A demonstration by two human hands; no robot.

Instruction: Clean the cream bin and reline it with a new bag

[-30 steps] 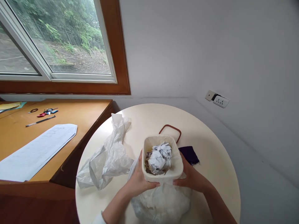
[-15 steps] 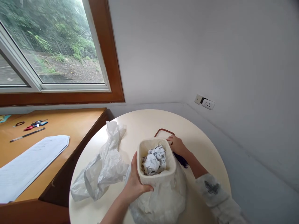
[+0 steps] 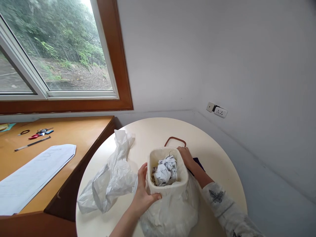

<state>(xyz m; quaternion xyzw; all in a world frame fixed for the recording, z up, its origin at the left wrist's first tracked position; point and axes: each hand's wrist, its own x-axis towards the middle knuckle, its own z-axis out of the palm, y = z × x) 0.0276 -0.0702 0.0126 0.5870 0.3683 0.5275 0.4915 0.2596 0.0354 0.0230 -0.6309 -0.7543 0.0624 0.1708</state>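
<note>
A small square trash bin point(image 3: 168, 190) stands on the round table, lined with a white plastic bag that hangs down around its outside point(image 3: 170, 210). Crumpled paper point(image 3: 166, 169) lies inside it. My left hand point(image 3: 143, 194) grips the bin's left side, thumb across the front below the rim and fingers along the left wall. My right hand point(image 3: 186, 158) is closed at the far right corner of the rim, its fingertips partly hidden. A brown rim-shaped loop point(image 3: 175, 138) lies behind the bin. Beneath my right forearm a dark item point(image 3: 198, 163) shows in part.
A loose, crumpled clear plastic bag point(image 3: 113, 177) lies left on the round table point(image 3: 153, 126). On the wooden desk point(image 3: 81, 123) are paper sheets point(image 3: 41, 174), a pen point(image 3: 33, 143), keys point(image 3: 43, 132) and a black ring point(image 3: 25, 132). A wall socket point(image 3: 221, 112) is at right.
My right hand has drawn in closer against the bin's right rim, showing more of the brown loop. My left hand keeps its grip. The view has shifted slightly.
</note>
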